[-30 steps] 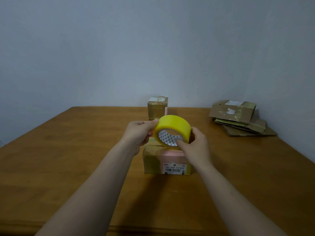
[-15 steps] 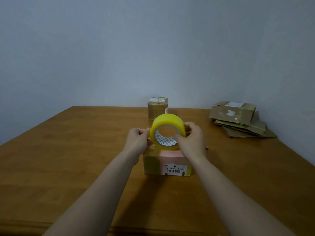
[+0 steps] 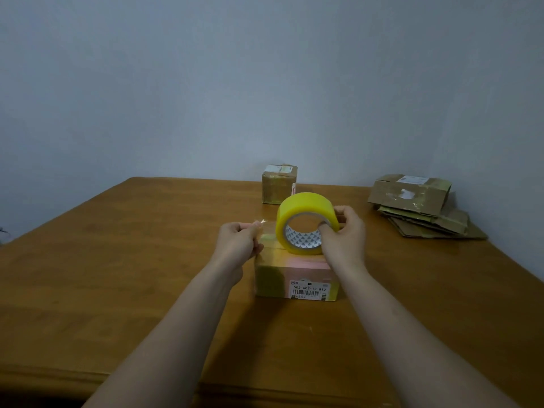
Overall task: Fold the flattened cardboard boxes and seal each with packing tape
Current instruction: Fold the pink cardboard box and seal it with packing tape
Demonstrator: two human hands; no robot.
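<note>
From the head camera, the only view there is, the person's right hand (image 3: 343,237) grips the yellow tape roll (image 3: 303,213), thumb hooked into the core and fingers curled over the outer rim, holding it upright just above the top of the near box (image 3: 294,278). The near box sits folded on the wooden table (image 3: 117,260) between the forearms. The left hand (image 3: 238,245) pinches the free end of a short clear strip (image 3: 266,231) between thumb and forefinger, drawn out to the left of the roll. The strip looks slack and hard to see, so I'd worry it could curl back and stick to itself or to the fingers. If it goes down skewed, it may miss the flap seam, and a sharp pull might drag or lift so small a box. By my count there is one tape roll and two boxes standing folded: the near box and the far box (image 3: 279,184) by the wall. At the right edge lies one pile of flattened boxes (image 3: 421,207), at least three layers, though the exact number I cannot tell.
</note>
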